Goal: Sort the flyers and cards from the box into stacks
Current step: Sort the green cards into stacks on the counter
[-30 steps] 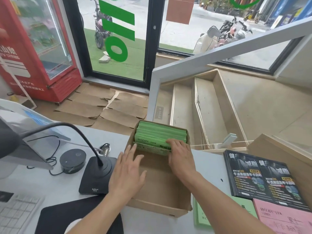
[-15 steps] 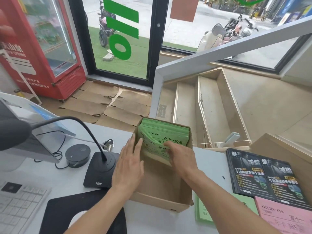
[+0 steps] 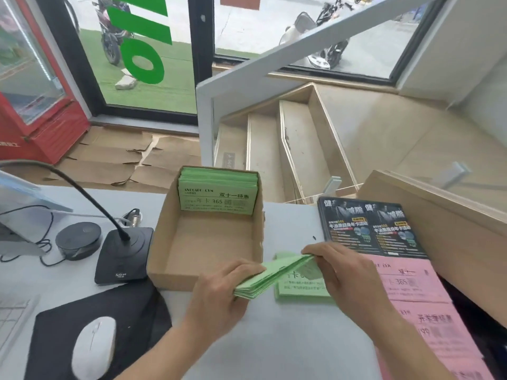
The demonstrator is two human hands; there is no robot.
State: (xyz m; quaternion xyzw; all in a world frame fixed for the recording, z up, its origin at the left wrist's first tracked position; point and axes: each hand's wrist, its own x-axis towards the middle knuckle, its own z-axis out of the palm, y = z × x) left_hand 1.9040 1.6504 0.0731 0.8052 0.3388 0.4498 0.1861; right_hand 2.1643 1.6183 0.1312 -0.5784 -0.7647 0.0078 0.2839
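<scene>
head view, nearest first: white mouse on black pad, bottom left. both hands hold a bundle of green cards just off the table. left hand has fingers curled round its near end; right hand pinches the far end, fingertips pressed together. bundle hangs tilted over a green stack lying flat. pink flyers lie to the right, black flyers beyond them. cardboard box sits behind the hands, more green cards upright against its far wall. likely step: setting the bundle on the green stack. best to square the edges first, lower it flat, and release both ends together so nothing fans out.
</scene>
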